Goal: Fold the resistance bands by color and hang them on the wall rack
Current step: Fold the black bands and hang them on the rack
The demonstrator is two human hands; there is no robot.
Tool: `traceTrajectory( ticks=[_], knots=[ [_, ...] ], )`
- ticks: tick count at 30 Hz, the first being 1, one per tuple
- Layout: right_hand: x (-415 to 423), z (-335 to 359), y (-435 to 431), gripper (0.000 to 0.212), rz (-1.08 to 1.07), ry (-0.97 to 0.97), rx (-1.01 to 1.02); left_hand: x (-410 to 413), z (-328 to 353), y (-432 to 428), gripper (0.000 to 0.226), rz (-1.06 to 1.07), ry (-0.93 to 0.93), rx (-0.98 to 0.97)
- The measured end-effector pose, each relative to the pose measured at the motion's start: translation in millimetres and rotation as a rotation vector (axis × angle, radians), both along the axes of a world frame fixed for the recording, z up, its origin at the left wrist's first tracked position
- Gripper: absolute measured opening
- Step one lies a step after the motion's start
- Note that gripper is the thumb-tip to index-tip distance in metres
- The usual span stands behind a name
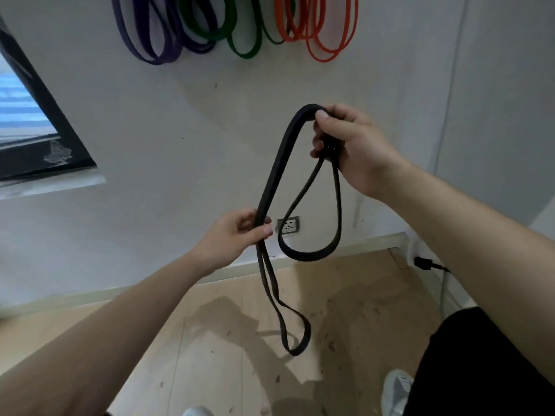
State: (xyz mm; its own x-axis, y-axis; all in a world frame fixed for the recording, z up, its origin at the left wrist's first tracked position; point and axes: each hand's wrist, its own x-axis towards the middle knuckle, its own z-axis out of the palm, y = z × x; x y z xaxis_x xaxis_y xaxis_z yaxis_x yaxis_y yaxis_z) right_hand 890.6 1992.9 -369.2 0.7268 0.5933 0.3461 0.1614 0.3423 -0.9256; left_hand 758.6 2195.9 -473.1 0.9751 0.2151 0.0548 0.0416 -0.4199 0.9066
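Note:
A black resistance band (274,175) hangs in the air between my hands, in front of the white wall. My right hand (351,145) grips its top fold, and one loop droops below that hand. My left hand (237,232) pinches the doubled strand lower down, from which a second loop dangles toward the floor. On the wall above hang purple bands (150,37), green bands (240,40) and orange bands (324,34). The rack they hang from is out of view above the frame.
A wall socket (288,226) sits low on the wall behind the band. A black-framed window (39,136) is at the left. A black plug and cable (426,264) lie by the right corner. Pale wood floor (225,340) lies below, with my shoes (396,388) at the bottom.

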Motion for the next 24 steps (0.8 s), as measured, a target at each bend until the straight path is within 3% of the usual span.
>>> traceTrajectory(
  ticks=[4, 9, 13, 17, 24],
  knots=[
    [23, -9, -18, 0.012, -0.011, 0.060, -0.057, 6, 19, 0, 0.019, 0.088, -0.113, -0.215],
    [27, -41, -29, 0.013, 0.030, -0.142, -0.503, 17, 47, -14, 0.013, 0.136, -0.261, -0.262],
    [27, -50, -33, 0.013, 0.055, -0.244, -0.656, 25, 57, -35, 0.012, 0.115, -0.291, -0.237],
    [29, -54, -35, 0.013, 0.024, -0.230, -0.616, 32, 62, -46, 0.013, 0.085, -0.294, -0.215],
    [18, -73, -15, 0.022, 0.155, -0.105, -0.491, 37, 70, -47, 0.012, 0.081, -0.273, -0.233]
  ],
)
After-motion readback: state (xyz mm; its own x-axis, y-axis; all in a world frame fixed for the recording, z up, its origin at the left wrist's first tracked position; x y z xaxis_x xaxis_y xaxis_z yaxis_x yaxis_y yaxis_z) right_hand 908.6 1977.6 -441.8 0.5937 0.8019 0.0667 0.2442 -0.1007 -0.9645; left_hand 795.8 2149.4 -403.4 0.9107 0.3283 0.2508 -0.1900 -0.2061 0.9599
